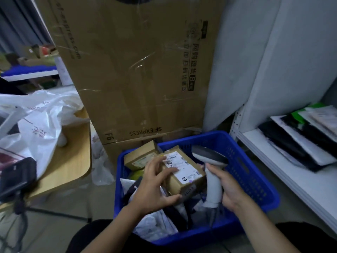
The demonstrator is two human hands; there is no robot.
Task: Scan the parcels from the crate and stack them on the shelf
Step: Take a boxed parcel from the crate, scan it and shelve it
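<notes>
**Labelled box held over the crate, scanner beside it**

The label print on the box (184, 172) is too blurred to read. The left hand (155, 181) covers the label's near corner. The scanner (211, 161) hides the box's right end, and its window faces away, so I cannot tell whether it points at the label. The frame's bottom edge cuts off the crate's near wall, and the person's arms cover part of what is in it.

The left hand grips the box, fingers spread over the top and thumb against the near edge. The right hand (228, 190) is wrapped round the scanner's pale handle, head uppermost, just right of the box.

The blue crate (259, 179) sits on the floor between the worktop (73, 157) and the shelf (284, 176). In it are a second brown parcel (140, 157) at the far left corner, something green below that, and crumpled white and dark mailers (155, 225) near the front. The held box is above them, inside the crate's rim.

On the shelf, flat black, white and green packets (300, 141) lie overlapping. Behind the crate stands a tall carton (136, 70). A white bag (42, 114) lies on the worktop.
</notes>
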